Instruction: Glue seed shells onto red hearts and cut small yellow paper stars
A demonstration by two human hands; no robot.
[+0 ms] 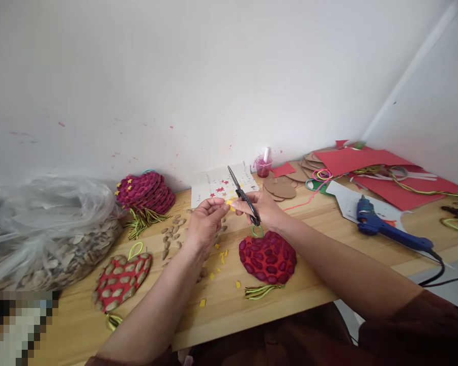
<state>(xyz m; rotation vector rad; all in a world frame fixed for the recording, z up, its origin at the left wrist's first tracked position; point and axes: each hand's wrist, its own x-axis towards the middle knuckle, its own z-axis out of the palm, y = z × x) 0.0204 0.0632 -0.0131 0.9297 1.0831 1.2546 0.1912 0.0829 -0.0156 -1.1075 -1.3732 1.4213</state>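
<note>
My left hand (205,222) pinches a small yellow piece of paper (231,204) between thumb and fingertips. My right hand (265,207) is closed around black-handled scissors (234,179), whose blades point up and away; its fingertips meet the yellow piece too. Under my right wrist lies a dark pink, shell-covered ornament (267,256) with a green loop and tassel. Yellow scraps (223,256) are strewn on the wood between my forearms. Behind my hands, a white sheet (202,189) bears red and yellow stars (220,189).
At left are a red heart with unpainted shells (121,278), a stack of pink ornaments (152,190) and a plastic bag of shells (72,249). A blue glue gun (389,235) with a cord, red sheets (370,162), cardboard shapes (280,189) and a pink paint cup (263,165) lie right.
</note>
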